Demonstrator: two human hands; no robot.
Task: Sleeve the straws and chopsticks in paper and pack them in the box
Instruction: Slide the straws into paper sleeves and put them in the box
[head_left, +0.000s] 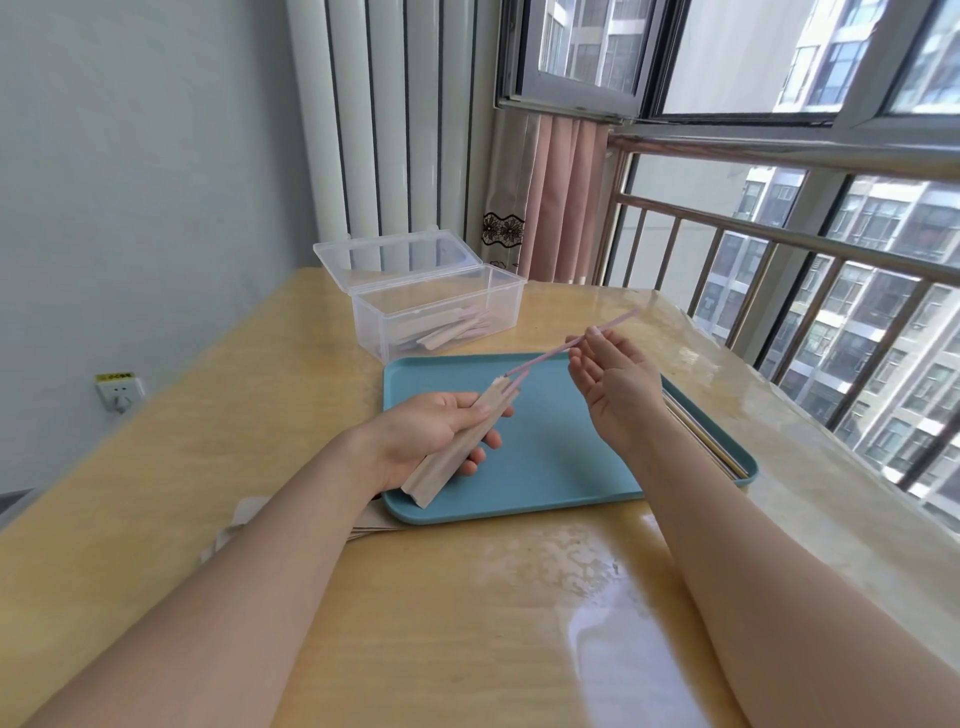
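Note:
My left hand (439, 434) grips a beige paper sleeve (457, 444) over the blue tray (545, 467). My right hand (613, 382) pinches a thin pink straw (540, 358) between thumb and fingers; the straw's lower end sits at the sleeve's open mouth. A clear plastic box (431, 306) with its lid open stands behind the tray and holds several sleeved pieces. More straws or chopsticks (701, 441) lie along the tray's right rim, partly hidden by my right forearm.
Loose paper sleeves (249, 519) lie on the wooden table (467, 597) under my left forearm, left of the tray. A wall with a socket is on the left, a radiator behind, and a railing and window on the right.

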